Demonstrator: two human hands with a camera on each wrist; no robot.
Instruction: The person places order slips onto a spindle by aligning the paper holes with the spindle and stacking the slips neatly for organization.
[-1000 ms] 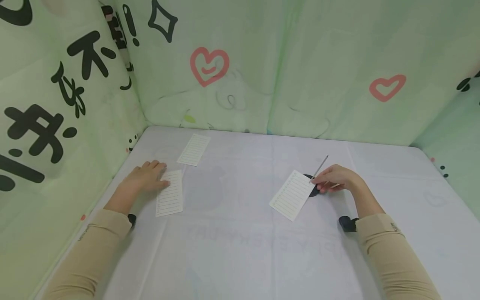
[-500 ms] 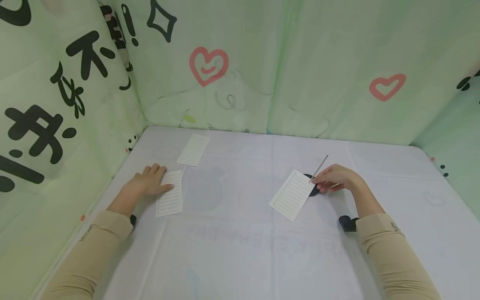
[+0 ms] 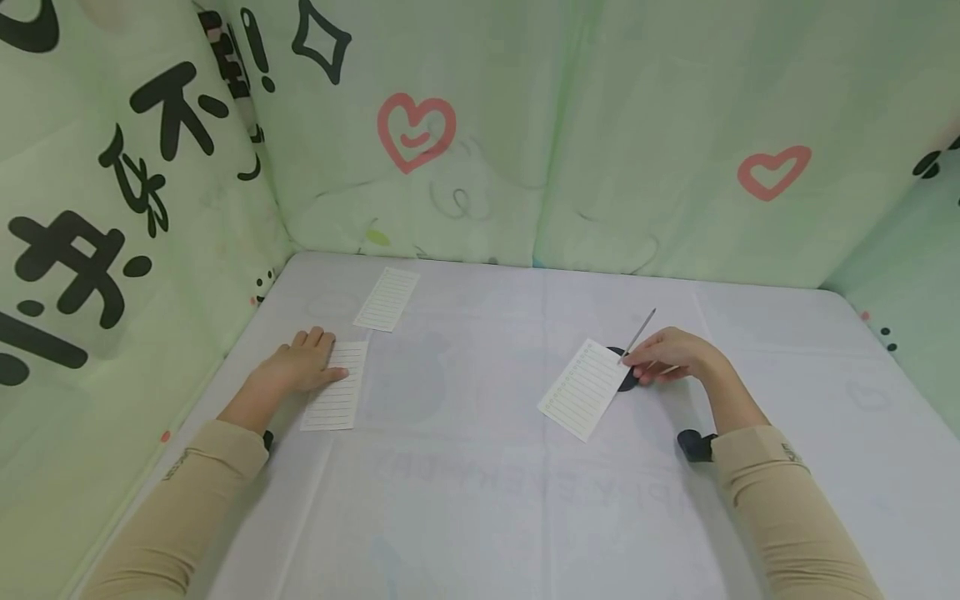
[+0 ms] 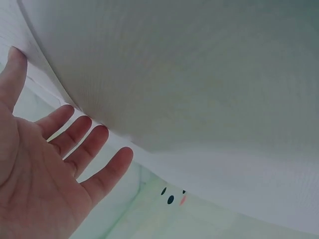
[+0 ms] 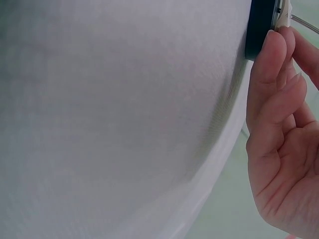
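My left hand [image 3: 296, 367] rests on a lined paper slip [image 3: 333, 404] at the table's left, fingers extended and thumb lying across it. In the left wrist view, the left fingers [image 4: 89, 149] are fairly straight at the table edge. On the right, my right hand [image 3: 671, 357] pinches the upper corner of another lined slip [image 3: 581, 396]. That slip sits over the round black base [image 3: 627, 380] of a bill spike, whose thin metal spike [image 3: 641, 332] slants up past the fingertips. The right wrist view has fingers touching the thick black base [image 5: 260, 30] and the slip's edge [image 5: 285, 15].
A third lined slip [image 3: 386, 298] lies toward the back left of the white-covered table [image 3: 450, 517]. Pale green printed curtains [image 3: 480, 150] hang along the back and sides. A dark wrist device [image 3: 696, 447] sits by the right cuff.
The left hand has shifted slightly, and the slip beneath it has turned, its lower end swinging left. The right hand, its slip and the bill spike look unchanged.
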